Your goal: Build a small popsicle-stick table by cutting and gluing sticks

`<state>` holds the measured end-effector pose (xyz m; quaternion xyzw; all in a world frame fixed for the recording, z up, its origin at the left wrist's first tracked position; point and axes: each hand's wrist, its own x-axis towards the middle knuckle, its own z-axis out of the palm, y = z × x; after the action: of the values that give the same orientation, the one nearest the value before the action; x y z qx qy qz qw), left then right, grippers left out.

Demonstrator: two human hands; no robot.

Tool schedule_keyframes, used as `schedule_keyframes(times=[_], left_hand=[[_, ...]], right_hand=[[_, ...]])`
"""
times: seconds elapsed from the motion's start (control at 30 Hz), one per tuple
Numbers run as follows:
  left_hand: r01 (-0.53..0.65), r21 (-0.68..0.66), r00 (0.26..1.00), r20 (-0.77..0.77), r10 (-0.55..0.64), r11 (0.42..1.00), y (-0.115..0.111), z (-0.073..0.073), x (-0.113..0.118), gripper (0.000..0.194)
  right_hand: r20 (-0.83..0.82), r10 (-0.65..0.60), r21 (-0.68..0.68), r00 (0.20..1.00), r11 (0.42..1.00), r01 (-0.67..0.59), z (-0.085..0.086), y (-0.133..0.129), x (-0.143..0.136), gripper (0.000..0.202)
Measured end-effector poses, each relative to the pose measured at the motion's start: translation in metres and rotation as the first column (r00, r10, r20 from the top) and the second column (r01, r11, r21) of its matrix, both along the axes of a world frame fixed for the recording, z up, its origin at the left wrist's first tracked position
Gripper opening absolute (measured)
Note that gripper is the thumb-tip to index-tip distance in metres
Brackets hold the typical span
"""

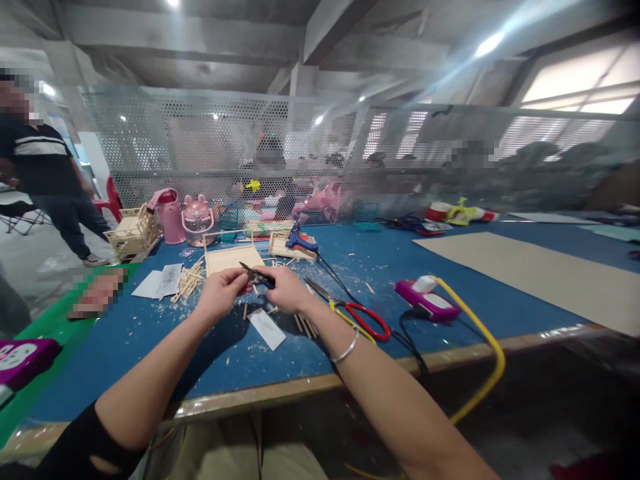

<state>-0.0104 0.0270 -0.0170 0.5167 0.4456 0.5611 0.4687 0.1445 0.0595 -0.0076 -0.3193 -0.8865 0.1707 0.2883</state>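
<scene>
Both hands meet above the blue table (200, 370). My right hand (286, 288) is wrapped round a dark, pointed tool (263, 275), its tip toward my left hand. The fingers of my left hand (226, 291) are pinched beside the tip; what they hold is too small to name. Just behind the hands stands a light wooden frame (234, 257). Thin wooden sticks (189, 280) lie in a pile to the left. A white paper slip (267, 329) lies in front of the hands.
Red-handled scissors (367, 321) and a purple power strip (427, 301) lie to the right. A blue glue gun (301, 240) rests behind. Pink bottles (171, 217) stand at the back left. Cardboard (530, 273) covers the right side. A person (47, 160) stands at the left.
</scene>
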Motion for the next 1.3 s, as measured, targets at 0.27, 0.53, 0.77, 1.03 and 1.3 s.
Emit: schedule_keyframes(times=[0.27, 0.53, 0.77, 1.03, 1.3], left_hand=[[0.050, -0.083, 0.994, 0.104, -0.041, 0.995, -0.005, 0.006, 0.002, 0.037], [0.052, -0.166, 0.990, 0.141, -0.028, 0.985, -0.009, 0.008, 0.003, 0.027], [0.071, -0.188, 0.983, 0.180, -0.037, 0.980, -0.009, 0.005, 0.006, 0.028], [0.092, -0.307, 0.976, 0.219, -0.024, 0.947, -0.009, 0.005, 0.003, 0.025], [0.219, -0.406, 0.962, 0.240, -0.128, 0.887, -0.008, 0.004, -0.003, 0.028]], right_hand=[[-0.104, -0.078, -0.124, 0.991, 0.990, 0.065, 0.004, 0.014, 0.011, 0.052], [0.337, -0.544, -0.043, 0.768, 0.806, 0.590, -0.002, 0.032, 0.036, 0.042], [0.427, -0.701, 0.048, 0.571, 0.649, 0.760, -0.015, 0.036, 0.032, 0.056], [0.174, -0.649, 0.212, 0.741, 0.759, 0.615, -0.008, 0.031, 0.026, 0.051], [0.207, 0.134, 0.404, 0.969, 0.891, -0.209, -0.003, -0.004, -0.006, 0.021]])
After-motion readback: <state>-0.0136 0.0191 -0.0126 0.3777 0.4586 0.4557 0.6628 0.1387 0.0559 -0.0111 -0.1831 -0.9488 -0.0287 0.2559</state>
